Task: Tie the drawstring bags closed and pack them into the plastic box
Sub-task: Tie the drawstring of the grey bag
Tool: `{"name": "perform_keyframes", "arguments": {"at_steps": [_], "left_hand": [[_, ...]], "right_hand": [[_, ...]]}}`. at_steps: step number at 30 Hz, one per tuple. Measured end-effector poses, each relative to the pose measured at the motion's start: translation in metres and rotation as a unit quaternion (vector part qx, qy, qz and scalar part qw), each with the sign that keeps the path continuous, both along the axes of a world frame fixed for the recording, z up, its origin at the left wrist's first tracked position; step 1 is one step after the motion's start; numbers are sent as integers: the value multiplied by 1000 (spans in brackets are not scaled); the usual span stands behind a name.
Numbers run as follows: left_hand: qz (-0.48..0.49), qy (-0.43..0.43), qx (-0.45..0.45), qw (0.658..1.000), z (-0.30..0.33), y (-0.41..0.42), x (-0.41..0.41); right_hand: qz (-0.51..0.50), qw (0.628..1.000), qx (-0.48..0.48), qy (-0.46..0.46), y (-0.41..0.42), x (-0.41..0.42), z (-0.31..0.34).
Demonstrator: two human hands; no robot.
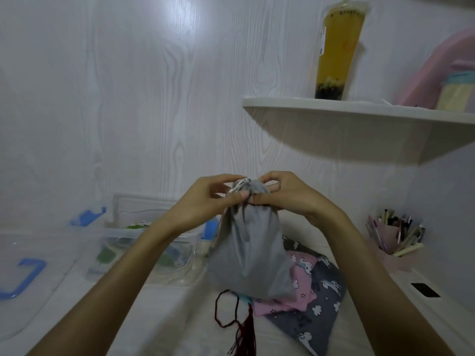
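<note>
Both hands are up at the gathered neck of the grey bag [250,242], which stands upright on the desk [159,317], its foot resting on a pile of unicorn-print bags [318,286]. The left hand [205,199] pinches the white cord [240,186] just at the neck, and the right hand [285,192] has its fingers curled round the puckered top from the other side. From where I stand the knot looks unfinished, and that is the weak spot: if either pinch slackens, I'd expect the cord to slide back and the mouth to open again. The bag also sits on soft, uneven cloth, so a hard tug sideways could topple it. The box [144,242] lies open to the left, near but apart, with green things already in it; I'd guess a full bag may need squeezing in. A dark red tassel cord [239,319] lies loose in front and could snag a wrist.
</note>
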State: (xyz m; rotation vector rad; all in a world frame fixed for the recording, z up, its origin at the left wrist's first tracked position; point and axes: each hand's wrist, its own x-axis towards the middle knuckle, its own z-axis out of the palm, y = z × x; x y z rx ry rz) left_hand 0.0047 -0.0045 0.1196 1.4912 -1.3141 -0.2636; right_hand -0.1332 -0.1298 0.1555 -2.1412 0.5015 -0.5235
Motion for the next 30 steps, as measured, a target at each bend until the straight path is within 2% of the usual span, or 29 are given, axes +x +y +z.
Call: {"name": "perform_keyframes", "arguments": {"at_steps": [3, 8, 10, 14, 16, 18, 20, 22, 24, 28, 30], "left_hand": [[25, 12, -28, 999, 12, 12, 10], [114, 0, -139, 984, 46, 25, 42], [148, -5, -187, 971, 59, 32, 59], [195, 15, -250, 948, 72, 50, 99], [212, 25, -267, 940, 70, 57, 116], [239, 28, -259, 936, 55, 60, 132], [289, 5, -201, 936, 29, 63, 151], [345, -68, -73, 933, 0, 66, 168], [368, -149, 72, 915, -24, 68, 180], [362, -205, 230, 880, -43, 58, 188], [319, -220, 363, 848, -45, 51, 192]], "right_hand": [[29, 998, 60, -15, 9, 5, -6], [101, 990, 76, 69, 27, 36, -25], [82, 994, 71, 24, 33, 60, -23], [29, 987, 51, -152, 33, 112, -10], [16, 981, 10, -194, 29, 136, -9], [8, 981, -24, -192, 24, 157, -15], [-7, 987, -60, -149, 18, 177, -30], [-27, 990, -105, -88, 13, 190, -49], [-35, 983, -177, -24, 9, 196, -67], [50, 940, -278, 192, 4, 210, -91], [95, 919, -284, 257, 5, 212, -97]]}}
